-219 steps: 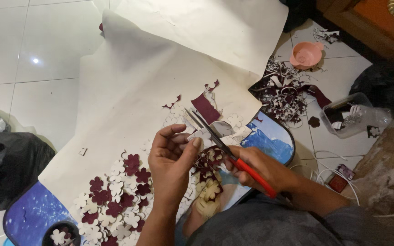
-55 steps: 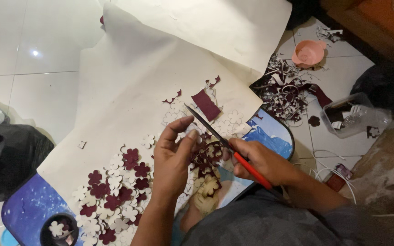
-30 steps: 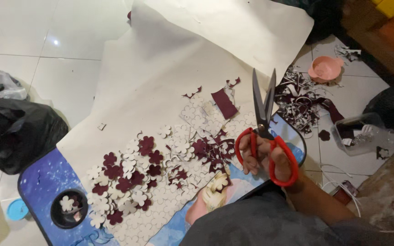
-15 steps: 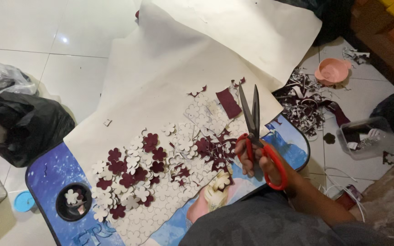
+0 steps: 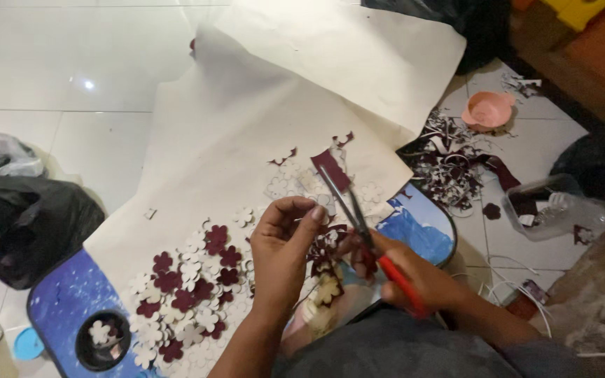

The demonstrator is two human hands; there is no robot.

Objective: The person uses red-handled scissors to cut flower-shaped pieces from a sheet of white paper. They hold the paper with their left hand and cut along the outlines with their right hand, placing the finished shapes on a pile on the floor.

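- The right hand (image 5: 414, 276) is closed around the red handles of a pair of scissors (image 5: 362, 231), with the blades pointing up and away to the left.
- The left hand (image 5: 285, 252) is just beside the blades, fingers curled and thumb bent in; it seems to pinch a small dark red paper scrap (image 5: 323, 241) against the blades, though the grip itself is too small to tell for certain.
- The scrap sits between the two hands, touching or nearly touching the scissors, above the near edge of the blue tabletop (image 5: 61, 301).
- A large sheet of cream paper (image 5: 246, 119) covers most of the tabletop and spills onto the white tiled floor.
- On it, left of the left hand, lies a heap of cut flower shapes (image 5: 190, 280), dark red and pale mixed.
- A small dark bowl (image 5: 103, 339) with a few pale flowers stands at the near left corner.
- To the right, on the floor, is a pile of paper trimmings (image 5: 449, 161), a pink bowl (image 5: 488, 110) and a clear plastic tub (image 5: 551, 206).
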